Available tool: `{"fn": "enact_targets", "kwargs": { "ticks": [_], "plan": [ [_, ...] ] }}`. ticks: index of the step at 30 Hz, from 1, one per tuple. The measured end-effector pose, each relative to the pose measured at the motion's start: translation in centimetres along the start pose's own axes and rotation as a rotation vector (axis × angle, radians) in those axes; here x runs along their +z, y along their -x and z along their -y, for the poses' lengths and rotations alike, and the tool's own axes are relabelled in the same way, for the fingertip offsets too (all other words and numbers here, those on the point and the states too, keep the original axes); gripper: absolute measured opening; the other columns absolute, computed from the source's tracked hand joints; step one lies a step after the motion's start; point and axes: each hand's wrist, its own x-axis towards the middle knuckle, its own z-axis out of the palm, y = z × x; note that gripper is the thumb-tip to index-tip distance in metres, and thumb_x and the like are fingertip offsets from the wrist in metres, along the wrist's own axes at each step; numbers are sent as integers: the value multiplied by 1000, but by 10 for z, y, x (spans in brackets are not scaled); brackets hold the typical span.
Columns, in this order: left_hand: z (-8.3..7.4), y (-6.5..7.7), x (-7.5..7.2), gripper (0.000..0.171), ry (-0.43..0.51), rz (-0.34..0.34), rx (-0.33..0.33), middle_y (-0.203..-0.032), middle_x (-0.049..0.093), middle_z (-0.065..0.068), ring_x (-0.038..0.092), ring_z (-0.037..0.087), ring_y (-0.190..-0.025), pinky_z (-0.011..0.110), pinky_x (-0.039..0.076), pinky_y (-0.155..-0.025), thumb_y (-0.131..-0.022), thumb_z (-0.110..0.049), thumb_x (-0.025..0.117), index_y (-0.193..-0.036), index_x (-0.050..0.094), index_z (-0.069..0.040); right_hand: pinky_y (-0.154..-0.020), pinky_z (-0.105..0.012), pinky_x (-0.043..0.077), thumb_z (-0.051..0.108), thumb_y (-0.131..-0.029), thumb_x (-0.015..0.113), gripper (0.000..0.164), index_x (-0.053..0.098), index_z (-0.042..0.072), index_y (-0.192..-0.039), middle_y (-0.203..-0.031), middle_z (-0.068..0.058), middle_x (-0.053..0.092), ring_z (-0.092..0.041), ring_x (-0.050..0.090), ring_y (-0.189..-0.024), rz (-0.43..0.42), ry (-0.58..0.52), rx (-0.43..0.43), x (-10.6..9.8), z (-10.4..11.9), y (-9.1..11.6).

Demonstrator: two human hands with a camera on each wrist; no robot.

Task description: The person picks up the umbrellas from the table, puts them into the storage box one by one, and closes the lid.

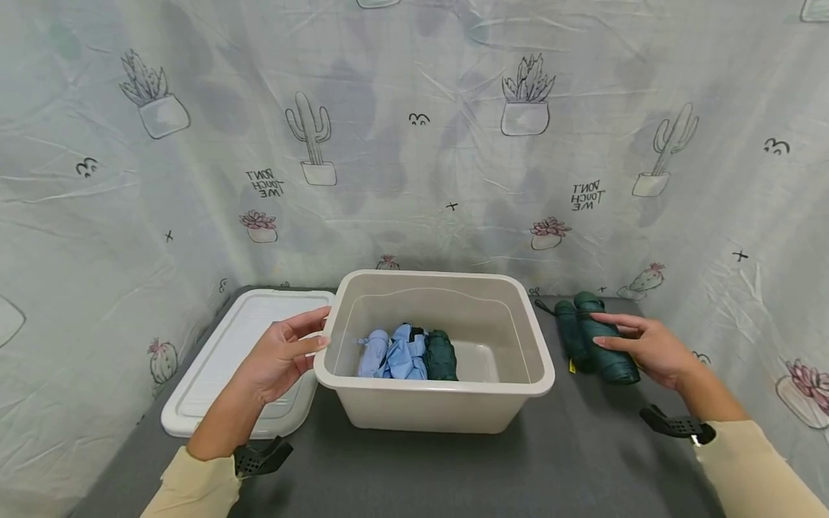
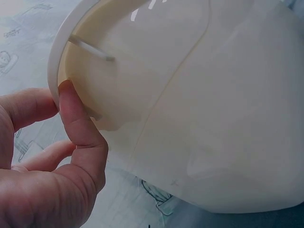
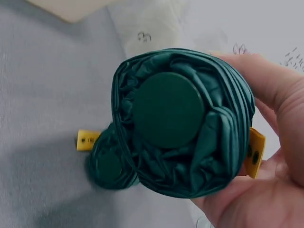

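Observation:
My left hand [image 1: 285, 352] pinches the left rim of a beige plastic bin [image 1: 427, 406], its thumb over the edge. In the left wrist view the bin's pale wall [image 2: 213, 104] fills most of the picture. On the right, my right hand [image 1: 654, 352] grips a dark green folded umbrella [image 1: 609, 349], fingers and thumb around its side. Its round end cap [image 3: 168, 109] faces the right wrist camera, with a yellow tag by the palm. Close on its left is a second, slimmer green folded umbrella [image 1: 570, 334]. Inside the bin lie light blue fabric bundles [image 1: 406, 356] and a green one [image 1: 440, 356].
A white lid [image 1: 233, 345] lies flat left of the bin, partly behind my left forearm. The grey table [image 1: 414, 475] meets a hanging curtain [image 1: 414, 158] with cactus prints at the back and sides.

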Motion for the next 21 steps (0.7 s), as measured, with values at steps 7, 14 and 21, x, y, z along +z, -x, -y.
{"fn": "enact_targets", "kwargs": {
  "ticks": [7, 14, 21],
  "plan": [
    [-1, 1, -1, 59, 0, -10, -9, -125, 61, 7, 71, 18, -106, 35, 63, -87, -98, 1, 65, -153, 43, 2, -88, -38, 62, 25, -97, 72, 63, 47, 11, -154, -161, -31, 30, -8, 66, -108, 47, -58, 3, 7, 23, 7],
    [-3, 1, -1, 60, -2, -19, -19, -125, 61, 6, 71, 17, -106, 35, 63, -86, -97, 0, 65, -153, 43, 2, -88, -40, 63, 23, -96, 73, 63, 49, 13, -154, -151, -19, 44, -11, 69, -107, 46, -94, -17, 16, 47, 9],
    [-4, 1, 0, 59, -10, -19, -20, -126, 61, 7, 71, 18, -106, 36, 63, -87, -97, 0, 65, -152, 44, 2, -90, -46, 62, 19, -97, 72, 64, 47, 14, -155, -145, -13, 50, -19, 70, -108, 67, -144, -18, 25, 71, 14]
  ]
}}
